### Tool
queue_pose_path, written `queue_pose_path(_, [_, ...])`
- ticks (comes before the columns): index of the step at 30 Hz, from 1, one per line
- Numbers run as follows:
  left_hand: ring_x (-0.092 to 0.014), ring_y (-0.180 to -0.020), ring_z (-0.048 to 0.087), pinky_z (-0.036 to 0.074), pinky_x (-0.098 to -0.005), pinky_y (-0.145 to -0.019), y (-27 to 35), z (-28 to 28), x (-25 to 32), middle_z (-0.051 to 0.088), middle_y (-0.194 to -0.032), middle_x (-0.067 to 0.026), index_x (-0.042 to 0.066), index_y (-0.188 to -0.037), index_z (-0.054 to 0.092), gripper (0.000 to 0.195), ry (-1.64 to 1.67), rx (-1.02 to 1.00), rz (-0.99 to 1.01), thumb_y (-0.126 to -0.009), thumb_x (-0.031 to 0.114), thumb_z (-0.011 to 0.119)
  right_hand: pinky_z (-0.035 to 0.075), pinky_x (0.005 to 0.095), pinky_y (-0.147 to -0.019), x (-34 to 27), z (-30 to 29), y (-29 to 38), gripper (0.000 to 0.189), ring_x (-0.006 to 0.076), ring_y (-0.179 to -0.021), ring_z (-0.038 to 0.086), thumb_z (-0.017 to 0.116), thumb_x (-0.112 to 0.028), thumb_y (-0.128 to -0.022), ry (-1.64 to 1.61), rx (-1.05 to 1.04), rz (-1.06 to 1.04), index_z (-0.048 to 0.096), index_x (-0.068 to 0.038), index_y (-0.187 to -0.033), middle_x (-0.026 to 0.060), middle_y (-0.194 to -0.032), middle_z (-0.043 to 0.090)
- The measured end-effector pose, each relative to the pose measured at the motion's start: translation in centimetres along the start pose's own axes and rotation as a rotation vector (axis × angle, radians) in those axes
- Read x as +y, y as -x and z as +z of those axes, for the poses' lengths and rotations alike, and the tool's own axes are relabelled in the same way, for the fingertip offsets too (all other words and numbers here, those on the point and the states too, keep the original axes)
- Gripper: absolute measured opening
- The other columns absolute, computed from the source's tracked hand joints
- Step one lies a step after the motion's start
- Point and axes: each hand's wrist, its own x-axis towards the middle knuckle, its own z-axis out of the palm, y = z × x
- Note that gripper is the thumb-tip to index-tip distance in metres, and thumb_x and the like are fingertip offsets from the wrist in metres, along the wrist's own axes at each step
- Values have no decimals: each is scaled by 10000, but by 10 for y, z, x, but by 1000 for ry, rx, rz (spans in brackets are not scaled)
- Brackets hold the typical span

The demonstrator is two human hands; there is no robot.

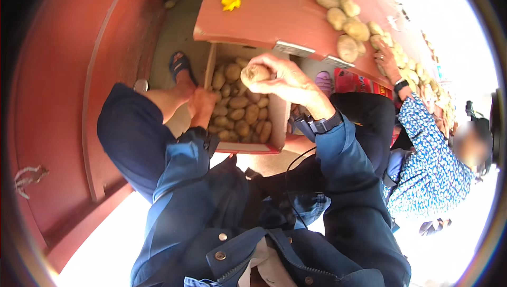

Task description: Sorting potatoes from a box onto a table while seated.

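My right hand (291,79) pinches a brownish potato (253,75) between thumb and fingers, raised above an open cardboard box (279,122). Inside that box lie many loose potatoes (237,114) of mixed size, below the level of my hand. My left hand (201,106) is curled at the left edge of the box, close to the potatoes. Its fingertips are hidden, so whether it grips the box wall or anything else does not show.
A reddish table (261,13) overhangs the box's far end, bearing a yellow flower (232,0) and a row of potatoes (336,18). On the right, another person's hand (387,61) touches potatoes there. A red door panel (59,88) stands left. A black cable (288,168) hangs near my right arm.
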Motion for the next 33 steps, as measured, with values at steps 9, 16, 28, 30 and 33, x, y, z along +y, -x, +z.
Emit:
queue_pose_path(9, [-465, -1023, 689, 541, -557, -885, 1, 4, 4, 727, -1047, -274, 21, -1117, 712, 379, 19, 51, 51, -971, 357, 614, 539, 358, -938, -30, -131, -28, 524, 250, -1049, 701, 774, -280, -799, 309, 420, 223, 667, -18, -1240, 161, -1085, 735])
queue_pose_path(16, [-465, -997, 698, 553, -557, -853, 6, -2, 6, 735, -1012, -254, 42, -1089, 702, 348, -15, 64, 61, -971, 358, 613, 527, 386, -976, -21, -170, -86, 604, 320, -1127, 691, 768, -388, -763, 475, 542, 297, 692, -34, -1247, 201, -1155, 734])
queue_pose_path(28, [-468, -1007, 694, 548, -557, -867, 10, -9, 12, 730, -993, -270, 13, -1070, 697, 388, -33, 5, -6, -977, 374, 589, 524, 465, -960, 22, -190, -158, 429, 376, -1114, 678, 595, -421, -911, 840, 780, 403, 724, -149, -1218, 188, -1165, 729])
queue_pose_path(30, [-473, -1034, 684, 537, -563, -888, 13, -7, 19, 724, -1027, -277, 12, -1090, 693, 391, -6, 11, 21, -986, 372, 579, 505, 492, -1015, 22, -198, -148, 461, 407, -1197, 643, 531, -427, -923, 811, 809, 404, 706, -134, -1234, 215, -1255, 698])
queue_pose_path(33, [-476, -1058, 674, 528, -563, -909, 9, -10, 12, 719, -1064, -278, 15, -1103, 689, 389, -15, -14, 15, -994, 370, 571, 507, 479, -1013, 13, -190, -141, 454, 400, -1206, 641, 540, -420, -918, 813, 771, 363, 701, -159, -1253, 214, -1262, 695])
